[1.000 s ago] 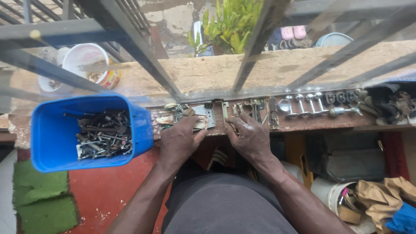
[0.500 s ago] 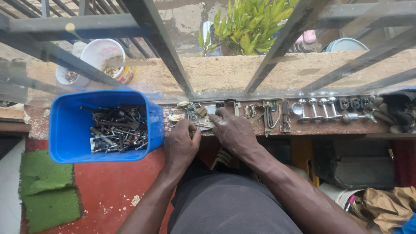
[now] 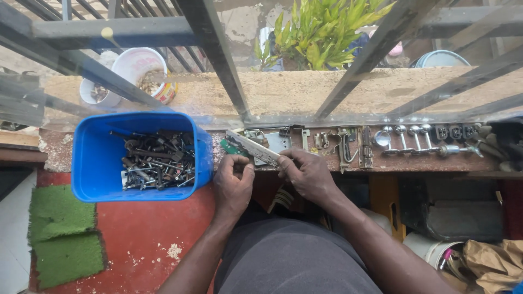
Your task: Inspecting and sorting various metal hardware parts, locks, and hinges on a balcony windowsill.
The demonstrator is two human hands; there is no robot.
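Note:
My right hand (image 3: 306, 173) pinches one end of a long flat metal plate (image 3: 251, 146), lifted at a slant above the wooden ledge (image 3: 381, 160). My left hand (image 3: 233, 182) is curled just left of it, fingers bent at the ledge's edge; whether it grips a small part I cannot tell. Under the plate lie a square metal plate (image 3: 278, 142) and small hinges and brackets (image 3: 321, 140). A blue plastic tub (image 3: 92, 163) full of dark rusty hardware stands left of my hands.
A row of shiny knobs and hooks (image 3: 403, 139) lies along the ledge to the right. Metal window bars (image 3: 218, 60) cross above. Outside sit white buckets (image 3: 143, 65) and a green plant (image 3: 321, 32). Green mats (image 3: 62, 234), a dark case (image 3: 452, 207) and a paper bag (image 3: 493, 256) lie below.
My right hand has picked the long flat plate up off the ledge and holds it slanted. My left hand drew back slightly and curled. The view shifted a little to the left.

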